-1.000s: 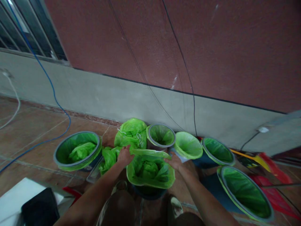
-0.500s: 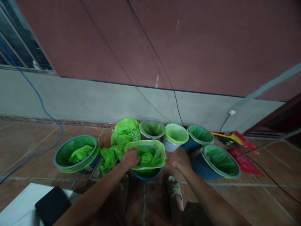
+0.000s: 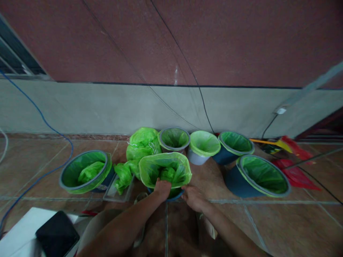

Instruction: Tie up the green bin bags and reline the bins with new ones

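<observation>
In the middle of the head view, a light green trash bag (image 3: 146, 169) is spread wide over a blue bin (image 3: 177, 195), with crumpled green plastic (image 3: 168, 174) inside. My left hand (image 3: 163, 188) is closed on the bag's near edge, fingers over the rim. At the near right corner, my right hand (image 3: 195, 198) pinches the same edge. Only a strip of the blue bin shows below the bag. Close on the left lie a loose green bag (image 3: 123, 176) and a tied, filled green bag (image 3: 143, 141).
Lined bins stand around: a wide one (image 3: 65, 178) at left, a grey-rimmed one (image 3: 163, 141), a white one (image 3: 197, 157) and dark blue ones (image 3: 226, 157) at right. A clear tray (image 3: 112, 194), red dustpan (image 3: 292, 171), blue cable (image 3: 44, 119) and black phone-like object (image 3: 57, 233) lie nearby.
My left hand has moved from the bag's left edge to its near edge. My right hand is slightly lower, still at the right corner. The bag's mouth looks wider, and the view has shifted.
</observation>
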Action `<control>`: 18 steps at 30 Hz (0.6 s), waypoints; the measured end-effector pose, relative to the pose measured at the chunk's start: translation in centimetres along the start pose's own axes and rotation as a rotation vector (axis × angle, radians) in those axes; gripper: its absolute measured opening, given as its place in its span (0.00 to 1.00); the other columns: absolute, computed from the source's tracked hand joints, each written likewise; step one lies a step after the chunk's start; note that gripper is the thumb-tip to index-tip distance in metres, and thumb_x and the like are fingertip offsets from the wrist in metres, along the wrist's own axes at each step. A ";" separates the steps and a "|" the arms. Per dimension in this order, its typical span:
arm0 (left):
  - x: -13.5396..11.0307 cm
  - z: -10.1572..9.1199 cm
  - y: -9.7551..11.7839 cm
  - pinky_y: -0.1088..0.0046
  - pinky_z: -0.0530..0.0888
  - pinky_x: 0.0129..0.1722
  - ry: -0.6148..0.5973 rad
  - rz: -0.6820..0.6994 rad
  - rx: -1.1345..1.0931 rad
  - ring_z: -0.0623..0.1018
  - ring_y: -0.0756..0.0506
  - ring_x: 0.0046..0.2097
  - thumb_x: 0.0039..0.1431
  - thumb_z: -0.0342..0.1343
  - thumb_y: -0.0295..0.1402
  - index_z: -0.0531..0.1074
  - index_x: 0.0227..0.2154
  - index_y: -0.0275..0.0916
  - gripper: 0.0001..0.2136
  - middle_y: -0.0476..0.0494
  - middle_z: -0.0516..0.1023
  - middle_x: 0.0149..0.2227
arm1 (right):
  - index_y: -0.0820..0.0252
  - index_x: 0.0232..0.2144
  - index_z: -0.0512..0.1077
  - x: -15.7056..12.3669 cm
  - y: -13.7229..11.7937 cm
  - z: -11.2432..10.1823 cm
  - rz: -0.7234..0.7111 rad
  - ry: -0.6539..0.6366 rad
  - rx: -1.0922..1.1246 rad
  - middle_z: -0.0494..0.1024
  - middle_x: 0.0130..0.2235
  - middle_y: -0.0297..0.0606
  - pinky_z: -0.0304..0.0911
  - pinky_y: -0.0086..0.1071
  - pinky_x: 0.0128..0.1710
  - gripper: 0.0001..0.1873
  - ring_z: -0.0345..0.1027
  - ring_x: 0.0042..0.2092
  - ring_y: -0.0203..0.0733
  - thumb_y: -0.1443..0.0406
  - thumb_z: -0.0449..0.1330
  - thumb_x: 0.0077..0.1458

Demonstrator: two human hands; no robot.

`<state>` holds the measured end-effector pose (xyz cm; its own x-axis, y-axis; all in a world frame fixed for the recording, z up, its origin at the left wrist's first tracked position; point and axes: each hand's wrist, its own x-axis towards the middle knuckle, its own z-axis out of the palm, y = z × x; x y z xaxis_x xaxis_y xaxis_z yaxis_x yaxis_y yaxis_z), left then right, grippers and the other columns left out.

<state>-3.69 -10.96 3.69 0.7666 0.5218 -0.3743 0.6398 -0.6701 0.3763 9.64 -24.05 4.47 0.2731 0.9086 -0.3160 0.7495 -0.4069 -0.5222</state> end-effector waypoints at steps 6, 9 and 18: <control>-0.7 -2.4 1.0 0.54 0.69 0.49 -0.028 0.089 0.048 0.78 0.32 0.43 0.47 0.56 0.25 0.76 0.25 0.38 0.05 0.35 0.79 0.31 | 0.60 0.58 0.66 0.6 -2.7 -1.4 -0.174 -0.041 -0.097 0.70 0.60 0.46 0.64 0.33 0.54 0.32 0.71 0.54 0.48 0.72 0.57 0.49; -1.4 -3.7 0.7 0.53 0.69 0.49 -0.031 0.149 0.025 0.79 0.31 0.42 0.44 0.56 0.23 0.74 0.22 0.38 0.04 0.37 0.78 0.29 | 0.59 0.57 0.69 1.1 -3.6 -2.2 -0.145 -0.102 -0.196 0.74 0.55 0.47 0.67 0.33 0.49 0.29 0.74 0.50 0.49 0.74 0.53 0.52; -1.4 -4.3 -1.0 0.50 0.71 0.47 -0.113 0.301 -0.064 0.79 0.34 0.35 0.36 0.58 0.19 0.64 0.11 0.39 0.11 0.43 0.72 0.20 | 0.51 0.55 0.72 3.3 -2.3 -1.6 -0.235 -0.101 -0.082 0.69 0.61 0.40 0.66 0.33 0.48 0.33 0.74 0.49 0.46 0.77 0.50 0.48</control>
<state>-5.20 -8.78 7.45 0.9130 0.2410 -0.3291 0.3907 -0.7489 0.5352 9.82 -19.94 5.86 0.0270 0.9614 -0.2737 0.8328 -0.1731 -0.5258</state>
